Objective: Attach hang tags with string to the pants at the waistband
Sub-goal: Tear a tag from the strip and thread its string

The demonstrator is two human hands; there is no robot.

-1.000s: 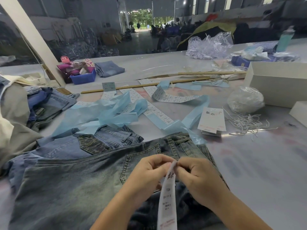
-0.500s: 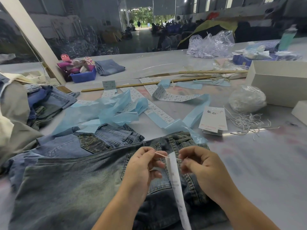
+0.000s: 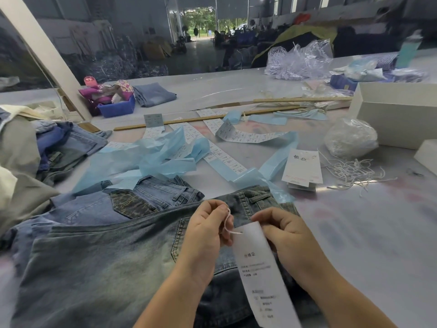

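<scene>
- The left hand (image 3: 208,229) pinches a thin white string (image 3: 227,222) between thumb and forefinger, lifting it clear of the denim so the loop stays free to work with.
- That string runs down into the hole at the top of the long white paper hang tag (image 3: 260,263), so the tag looks threaded but not yet tied to the garment.
- The right hand (image 3: 287,235) has its fingers curled around the tag's upper edge, gripping it to steady the paper while the string is drawn.
- Both hands work just over the waistband of the faded grey-blue denim pants (image 3: 106,263), which lie flat at the near edge of the grey worktop (image 3: 354,233); holding everything right there keeps a belt loop within easy reach.
- Supplies sit handy toward the right edge: a stack of white printed cards (image 3: 303,168) and, just beside it, a loose pile of cut white strings (image 3: 354,171).
- A second, lighter blue pair of jeans (image 3: 151,195) lies touching the far side of the pants, probably queued.
</scene>
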